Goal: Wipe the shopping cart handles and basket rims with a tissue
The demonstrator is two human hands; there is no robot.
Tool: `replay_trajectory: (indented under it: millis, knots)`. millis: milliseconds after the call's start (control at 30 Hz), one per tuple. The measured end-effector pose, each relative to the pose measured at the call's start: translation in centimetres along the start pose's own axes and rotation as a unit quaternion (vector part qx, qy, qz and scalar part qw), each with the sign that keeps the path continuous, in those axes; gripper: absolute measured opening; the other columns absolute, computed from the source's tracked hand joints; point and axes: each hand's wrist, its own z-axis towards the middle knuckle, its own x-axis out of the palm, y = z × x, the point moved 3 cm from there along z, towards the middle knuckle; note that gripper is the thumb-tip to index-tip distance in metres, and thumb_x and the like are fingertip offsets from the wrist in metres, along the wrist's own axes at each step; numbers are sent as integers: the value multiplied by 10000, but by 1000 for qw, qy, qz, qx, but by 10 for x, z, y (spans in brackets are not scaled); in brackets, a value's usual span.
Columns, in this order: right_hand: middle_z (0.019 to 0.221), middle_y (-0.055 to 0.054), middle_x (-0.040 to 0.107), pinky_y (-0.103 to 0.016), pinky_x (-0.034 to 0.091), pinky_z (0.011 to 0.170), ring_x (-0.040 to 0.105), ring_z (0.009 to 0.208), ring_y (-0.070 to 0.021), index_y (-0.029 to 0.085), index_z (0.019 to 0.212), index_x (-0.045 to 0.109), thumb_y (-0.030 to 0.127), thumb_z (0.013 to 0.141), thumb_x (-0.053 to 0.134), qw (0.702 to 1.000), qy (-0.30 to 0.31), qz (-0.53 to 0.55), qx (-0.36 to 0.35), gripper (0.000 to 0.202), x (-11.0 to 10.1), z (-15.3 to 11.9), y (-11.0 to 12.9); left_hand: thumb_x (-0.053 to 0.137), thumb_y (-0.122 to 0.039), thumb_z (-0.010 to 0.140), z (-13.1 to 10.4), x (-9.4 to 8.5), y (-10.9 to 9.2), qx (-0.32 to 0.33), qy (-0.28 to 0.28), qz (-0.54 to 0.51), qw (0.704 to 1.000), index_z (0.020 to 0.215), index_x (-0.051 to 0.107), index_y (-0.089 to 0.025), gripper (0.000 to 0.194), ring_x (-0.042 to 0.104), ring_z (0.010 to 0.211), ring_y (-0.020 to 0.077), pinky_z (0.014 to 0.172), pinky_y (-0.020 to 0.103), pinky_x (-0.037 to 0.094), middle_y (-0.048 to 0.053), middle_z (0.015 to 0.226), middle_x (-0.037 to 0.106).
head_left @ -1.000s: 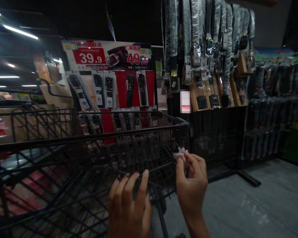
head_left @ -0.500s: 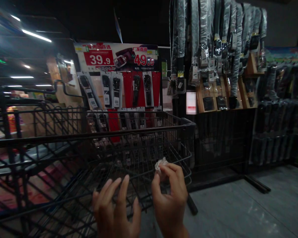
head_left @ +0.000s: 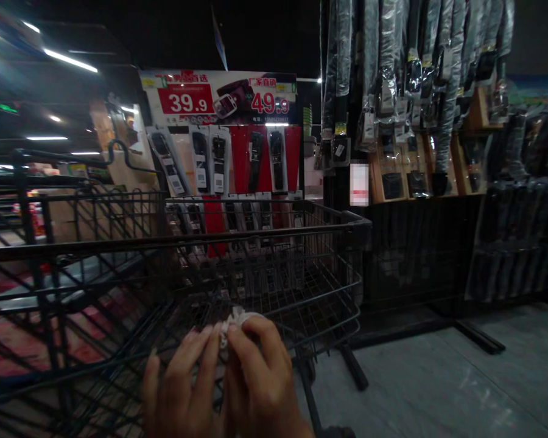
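Tissue [head_left: 238, 316], or perhaps thin cloth, pokes up white and crumpled at the meeting fingertips of both hands. The right hand [head_left: 267, 383] pinches it with bent fingers. The left hand [head_left: 182, 389] is half curled, fingertips against or just beside it; the thumb is hidden, so I cannot tell whether it grips. The lower edge cuts off both wrists. Beyond stands a wire cart [head_left: 256, 233], its left end out of view, its mesh obscuring the lower packaged belts [head_left: 195, 222]. Above them, a sign [head_left: 185, 100] shows prices, its small print unreadable.
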Motion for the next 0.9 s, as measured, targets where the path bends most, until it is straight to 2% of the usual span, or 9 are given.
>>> replay_trajectory:
  millis: [200,367,500,700,800,900]
  knots:
    - [936,-69,577,-275,577,715,604,857,-155,158,1044,621,23,867,513,997,-56,-46,9,247,-31,6,-32,549,-164,811,8,-4,-4,-34,24,10,999,1410,396,-66,626,526,1084,280,1176,537,192,181,1135,587]
    - [930,-52,572,-264,566,690,598,841,-142,180,1054,619,-5,841,527,995,-83,-62,6,297,-42,11,-43,552,-167,813,6,-4,-5,-40,41,7,998,1423,379,-96,638,523,1113,268,1182,533,190,167,1175,578]
    - [887,-37,580,-283,551,680,599,817,-149,191,962,618,8,829,528,987,-118,-113,4,244,-54,14,-52,540,-175,827,5,-3,-4,-51,50,2,997,1450,344,-133,655,528,1135,262,1185,537,191,149,1189,579]
    - [836,-30,590,-301,501,679,580,757,-154,177,860,626,89,816,594,959,-186,-199,78,103,-88,21,-79,563,-121,819,7,-1,-5,-45,29,-36,998,1466,304,-95,697,522,1124,273,1137,483,307,157,1153,548]
    - [838,-28,596,-288,486,659,573,738,-146,170,871,634,108,823,594,956,-197,-179,124,87,-90,23,-79,572,-107,817,7,0,-4,-50,28,-40,998,1472,292,-103,712,518,1125,282,1105,490,347,155,1154,537]
    - [861,-33,596,-286,498,664,584,770,-148,173,885,629,83,832,567,967,-174,-135,125,121,-74,23,-64,587,-104,809,7,1,-5,-56,33,-35,997,1474,286,-107,730,508,1139,289,1112,512,333,157,1167,531]
